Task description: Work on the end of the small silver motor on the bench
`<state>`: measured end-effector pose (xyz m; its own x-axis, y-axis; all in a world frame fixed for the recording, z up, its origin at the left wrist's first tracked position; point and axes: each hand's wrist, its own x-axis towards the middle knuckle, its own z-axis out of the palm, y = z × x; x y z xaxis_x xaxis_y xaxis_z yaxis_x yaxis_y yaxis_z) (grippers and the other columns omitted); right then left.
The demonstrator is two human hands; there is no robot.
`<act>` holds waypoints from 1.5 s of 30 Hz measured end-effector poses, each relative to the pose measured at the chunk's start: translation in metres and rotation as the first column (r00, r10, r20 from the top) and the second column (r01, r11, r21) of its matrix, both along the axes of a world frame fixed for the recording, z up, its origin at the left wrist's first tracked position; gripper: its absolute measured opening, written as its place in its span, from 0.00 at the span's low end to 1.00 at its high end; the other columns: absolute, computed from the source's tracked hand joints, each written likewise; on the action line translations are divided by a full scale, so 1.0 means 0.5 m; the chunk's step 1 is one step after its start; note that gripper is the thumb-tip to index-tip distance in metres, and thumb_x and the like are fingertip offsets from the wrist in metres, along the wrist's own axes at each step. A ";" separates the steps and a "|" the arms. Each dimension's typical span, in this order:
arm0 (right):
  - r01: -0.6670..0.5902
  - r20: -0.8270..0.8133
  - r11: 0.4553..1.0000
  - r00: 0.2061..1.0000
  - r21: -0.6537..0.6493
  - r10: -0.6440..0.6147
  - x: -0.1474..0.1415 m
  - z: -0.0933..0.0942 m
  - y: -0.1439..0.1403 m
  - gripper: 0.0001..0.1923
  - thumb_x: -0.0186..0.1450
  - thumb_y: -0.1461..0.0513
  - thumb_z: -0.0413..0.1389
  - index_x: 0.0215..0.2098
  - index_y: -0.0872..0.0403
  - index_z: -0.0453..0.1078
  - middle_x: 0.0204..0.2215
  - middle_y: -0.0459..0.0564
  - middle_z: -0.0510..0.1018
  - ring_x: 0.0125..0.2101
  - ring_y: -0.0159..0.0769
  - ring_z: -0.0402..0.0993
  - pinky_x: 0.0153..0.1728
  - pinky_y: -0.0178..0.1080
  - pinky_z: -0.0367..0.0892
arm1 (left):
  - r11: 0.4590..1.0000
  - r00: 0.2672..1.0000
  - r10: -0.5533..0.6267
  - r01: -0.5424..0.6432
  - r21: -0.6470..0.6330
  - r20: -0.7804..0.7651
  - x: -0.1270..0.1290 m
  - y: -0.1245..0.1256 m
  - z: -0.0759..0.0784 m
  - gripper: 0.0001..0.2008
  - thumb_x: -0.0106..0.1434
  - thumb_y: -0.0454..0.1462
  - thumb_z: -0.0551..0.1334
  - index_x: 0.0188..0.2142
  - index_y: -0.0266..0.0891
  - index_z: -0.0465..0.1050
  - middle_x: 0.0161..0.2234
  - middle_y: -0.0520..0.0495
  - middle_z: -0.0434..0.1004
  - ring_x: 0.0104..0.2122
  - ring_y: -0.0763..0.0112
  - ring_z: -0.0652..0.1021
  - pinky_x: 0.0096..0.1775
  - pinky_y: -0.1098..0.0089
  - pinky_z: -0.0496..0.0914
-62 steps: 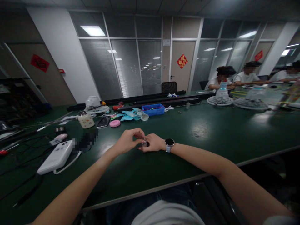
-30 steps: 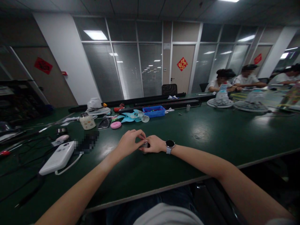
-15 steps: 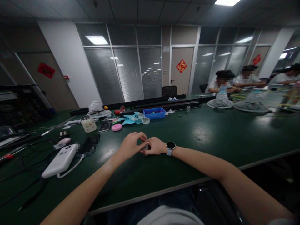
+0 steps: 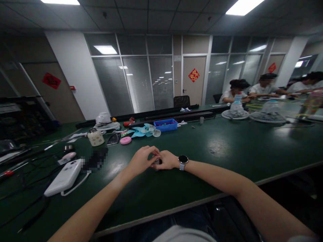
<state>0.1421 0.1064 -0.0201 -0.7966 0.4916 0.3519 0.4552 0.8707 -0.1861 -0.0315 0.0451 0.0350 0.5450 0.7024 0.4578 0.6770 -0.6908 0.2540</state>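
My left hand (image 4: 144,159) and my right hand (image 4: 167,160) meet over the middle of the dark green table (image 4: 191,188). Between their fingertips is a small grey piece (image 4: 157,161), mostly covered; its kind cannot be made out. The right hand curls around it from the right, with a round-faced watch (image 4: 183,159) on that wrist. From the left and above, the thumb and fingers of my left hand pinch at the same piece. Beyond the hands lie a pink round disc (image 4: 125,140) and light-blue fan blades (image 4: 142,130).
A blue bin (image 4: 166,125) and a small grey cylinder (image 4: 201,120) stand farther back. To the left are a patterned jar (image 4: 95,137), a white power bank (image 4: 65,177) and several cables. White fan parts (image 4: 235,113) sit at the right, near people (image 4: 263,86) seated across.
My view has tilted up slightly, so the scene sits a little lower. Both hands stay together on the small grey piece, with hardly any change in the fingers.
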 end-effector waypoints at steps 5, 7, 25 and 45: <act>0.004 -0.012 1.000 1.000 0.001 -0.004 0.001 -0.003 0.001 0.21 0.64 0.48 0.55 0.31 0.58 0.72 0.24 0.46 0.72 0.24 0.30 0.64 0.27 0.32 0.54 | 0.999 0.999 0.027 -0.026 0.033 -0.018 -0.001 0.002 -0.005 0.03 0.64 0.37 0.62 0.38 0.43 0.72 0.34 0.51 0.78 0.38 0.64 0.76 0.40 0.66 0.66; 0.002 -0.014 1.000 1.000 -0.001 -0.002 0.001 -0.004 0.001 0.21 0.64 0.48 0.55 0.31 0.58 0.72 0.24 0.46 0.72 0.24 0.30 0.64 0.26 0.32 0.54 | 0.998 0.999 0.044 -0.043 0.051 -0.027 -0.001 0.004 -0.008 0.03 0.63 0.37 0.63 0.37 0.43 0.73 0.34 0.50 0.78 0.37 0.64 0.76 0.39 0.66 0.66; -0.015 -0.018 1.000 1.000 -0.024 0.015 0.000 0.000 0.001 0.21 0.65 0.48 0.55 0.34 0.58 0.75 0.28 0.50 0.77 0.27 0.33 0.70 0.29 0.33 0.57 | 0.975 0.976 0.173 -0.150 0.166 -0.134 0.006 -0.011 -0.001 0.04 0.64 0.37 0.61 0.39 0.42 0.72 0.32 0.49 0.77 0.35 0.64 0.75 0.37 0.66 0.65; -0.001 0.005 1.000 1.000 -0.014 0.002 -0.004 -0.004 0.005 0.20 0.64 0.49 0.56 0.34 0.58 0.76 0.28 0.50 0.77 0.27 0.32 0.68 0.29 0.34 0.57 | 0.975 0.945 0.220 -0.204 0.089 -0.243 0.008 -0.007 -0.001 0.11 0.68 0.43 0.56 0.41 0.42 0.75 0.34 0.46 0.79 0.34 0.62 0.77 0.35 0.67 0.67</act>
